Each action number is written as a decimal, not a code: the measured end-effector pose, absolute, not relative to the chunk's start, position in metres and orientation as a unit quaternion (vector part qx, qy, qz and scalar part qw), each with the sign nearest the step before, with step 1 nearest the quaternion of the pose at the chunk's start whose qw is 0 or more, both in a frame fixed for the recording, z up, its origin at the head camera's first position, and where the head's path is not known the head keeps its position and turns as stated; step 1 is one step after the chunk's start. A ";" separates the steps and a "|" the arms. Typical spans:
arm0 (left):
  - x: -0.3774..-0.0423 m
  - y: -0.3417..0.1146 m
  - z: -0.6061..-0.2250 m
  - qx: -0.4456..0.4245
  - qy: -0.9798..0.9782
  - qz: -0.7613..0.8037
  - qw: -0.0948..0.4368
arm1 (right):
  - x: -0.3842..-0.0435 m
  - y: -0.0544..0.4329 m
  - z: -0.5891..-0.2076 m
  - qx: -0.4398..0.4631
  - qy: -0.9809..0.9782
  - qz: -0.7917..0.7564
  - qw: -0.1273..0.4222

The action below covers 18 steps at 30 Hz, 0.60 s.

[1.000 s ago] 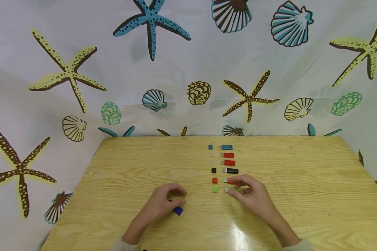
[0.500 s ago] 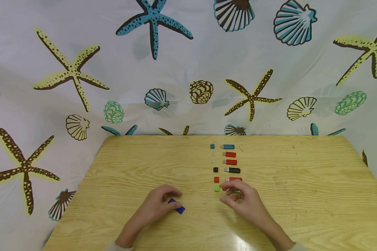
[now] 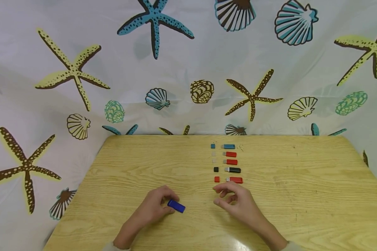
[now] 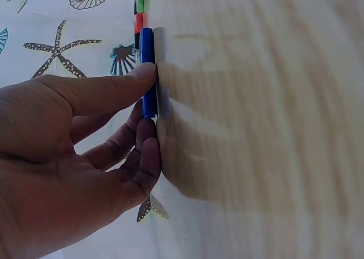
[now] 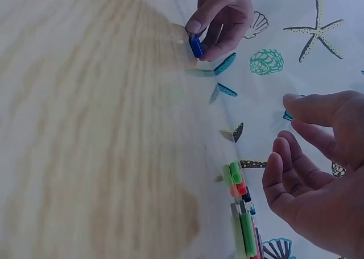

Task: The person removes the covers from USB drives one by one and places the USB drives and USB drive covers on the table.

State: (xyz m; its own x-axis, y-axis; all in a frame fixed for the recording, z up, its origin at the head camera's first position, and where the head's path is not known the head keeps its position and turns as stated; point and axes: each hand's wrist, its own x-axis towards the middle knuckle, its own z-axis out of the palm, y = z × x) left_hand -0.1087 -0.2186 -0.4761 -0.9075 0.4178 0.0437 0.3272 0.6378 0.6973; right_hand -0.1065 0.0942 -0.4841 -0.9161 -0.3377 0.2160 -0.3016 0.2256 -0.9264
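Observation:
My left hand (image 3: pixel 155 205) pinches a blue USB stick (image 3: pixel 177 206) between thumb and fingers, low over the wooden table. The left wrist view has the thumb on the near face of this blue stick (image 4: pixel 148 71). My right hand (image 3: pixel 238 204) holds nothing; its fingers are loosely bent, thumb apart from forefinger. It hovers at the near end of a row of uncapped USB sticks, hiding the green one in the head view. The right wrist view shows that green USB stick (image 5: pixel 247 236) and its green cap (image 5: pixel 235 172) lying on the table. A red USB stick (image 3: pixel 236 180) lies just beyond the right fingers.
Loose caps form a column left of the sticks: red (image 3: pixel 217 179), black (image 3: pixel 216 169), clear ones and blue (image 3: pixel 213 146). Beside them lie a black stick (image 3: pixel 234 170), two more red sticks (image 3: pixel 230 162) and a blue one (image 3: pixel 228 146). A patterned curtain (image 3: pixel 176 69) hangs behind the table (image 3: pixel 138 157).
My right hand has moved left and slightly toward me, from over the red and green sticks to over the green cap. The left hand stays near its place, showing more of the blue stick.

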 end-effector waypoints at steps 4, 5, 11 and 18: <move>-0.108 -0.217 -0.475 0.206 0.908 0.360 0.060 | -0.107 0.089 -0.485 -0.206 0.783 -0.587 0.019; -0.108 -0.217 -0.475 0.206 0.908 0.358 0.062 | -0.107 0.087 -0.485 -0.205 0.783 -0.587 0.022; -0.107 -0.217 -0.473 0.210 0.907 0.358 0.076 | -0.109 0.077 -0.484 -0.212 0.782 -0.586 0.029; -0.105 -0.213 -0.474 0.205 0.899 0.380 0.078 | -0.111 0.066 -0.486 -0.217 0.775 -0.592 0.038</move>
